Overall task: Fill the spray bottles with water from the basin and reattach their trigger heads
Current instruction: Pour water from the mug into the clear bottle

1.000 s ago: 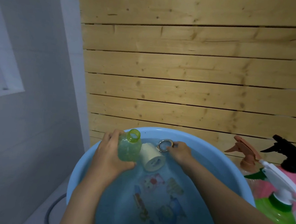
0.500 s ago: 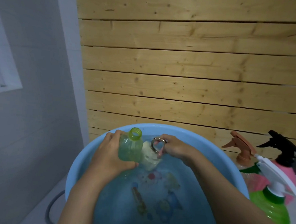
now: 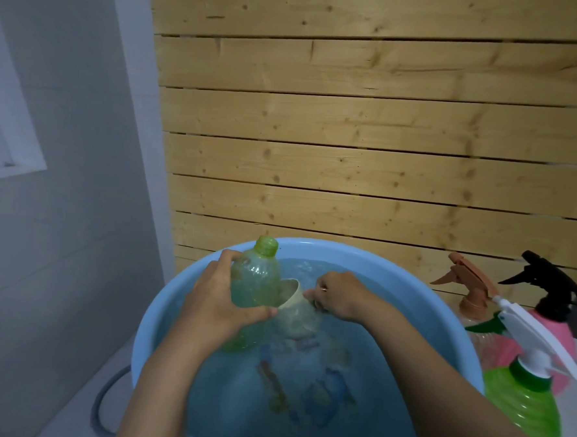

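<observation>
Head view. How many of each?

— One basin (image 3: 329,249) of water, one cup (image 3: 298,317), four bottles. Three stand capped to the right of the basin: brown head (image 3: 462,279), black head (image 3: 547,278), white head (image 3: 531,321). The fourth, a headless green bottle (image 3: 254,280), is in the basin.

— Which way does it point?

— Neck up, long axis near upright and leaning slightly toward the plank wall (image 3: 368,155), base in the water. The left hand (image 3: 214,301) is wrapped round its body. The right hand (image 3: 340,295) grips the cup's handle. The cup lies tilted and half sunk, its mouth against the bottle's side.

— And a second ago?

— The cup floated with its mouth toward the camera, and the right hand's fingertips were only at the handle. Now the mouth faces the bottle and the hands are closer together.
</observation>
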Demonstrator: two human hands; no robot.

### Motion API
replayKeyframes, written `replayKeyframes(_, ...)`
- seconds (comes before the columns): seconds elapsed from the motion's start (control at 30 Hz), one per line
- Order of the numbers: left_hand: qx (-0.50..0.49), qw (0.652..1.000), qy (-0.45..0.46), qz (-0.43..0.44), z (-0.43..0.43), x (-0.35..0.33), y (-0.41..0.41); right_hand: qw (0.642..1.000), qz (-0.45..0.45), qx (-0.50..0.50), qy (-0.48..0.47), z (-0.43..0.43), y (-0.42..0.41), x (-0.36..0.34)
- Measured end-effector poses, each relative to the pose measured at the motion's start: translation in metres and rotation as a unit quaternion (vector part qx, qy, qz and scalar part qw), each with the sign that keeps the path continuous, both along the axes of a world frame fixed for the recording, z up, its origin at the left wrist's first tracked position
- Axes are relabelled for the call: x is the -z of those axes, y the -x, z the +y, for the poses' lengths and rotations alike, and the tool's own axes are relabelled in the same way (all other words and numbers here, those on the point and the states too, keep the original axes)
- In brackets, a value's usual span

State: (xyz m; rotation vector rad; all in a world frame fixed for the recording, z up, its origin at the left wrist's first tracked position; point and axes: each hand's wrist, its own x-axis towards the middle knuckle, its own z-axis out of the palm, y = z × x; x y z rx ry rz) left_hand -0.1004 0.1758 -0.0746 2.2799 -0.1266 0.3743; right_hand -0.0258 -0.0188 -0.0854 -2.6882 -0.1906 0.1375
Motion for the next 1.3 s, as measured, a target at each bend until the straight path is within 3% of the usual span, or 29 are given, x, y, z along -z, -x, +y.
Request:
replayKeyframes(0.27, -0.010, 0.999, 0.034, 0.026, -0.001, -0.003, 0.002, 0.999, 0.014, 0.036, -0.031, 0.000, 0.004, -0.004)
replayKeyframes(0.5, -0.017, 0.998, 0.037, 0.052, 0.000, -0.005, 0.003, 0.964, -0.021, 0.159, -0.213, -0.002, 0.009, -0.011)
replayKeyframes(0.77, -0.027, 0.993, 0.045, 0.101, 0.003, -0.002, 0.003, 0.912, -0.003, 0.195, -0.360, -0.004, 0.014, -0.018)
replayKeyframes(1.3, -0.036, 0.989, -0.066, 0.128, 0.009, 0.007, -0.008, 0.856, -0.073, 0.231, -0.457, -0.005, 0.017, -0.035)
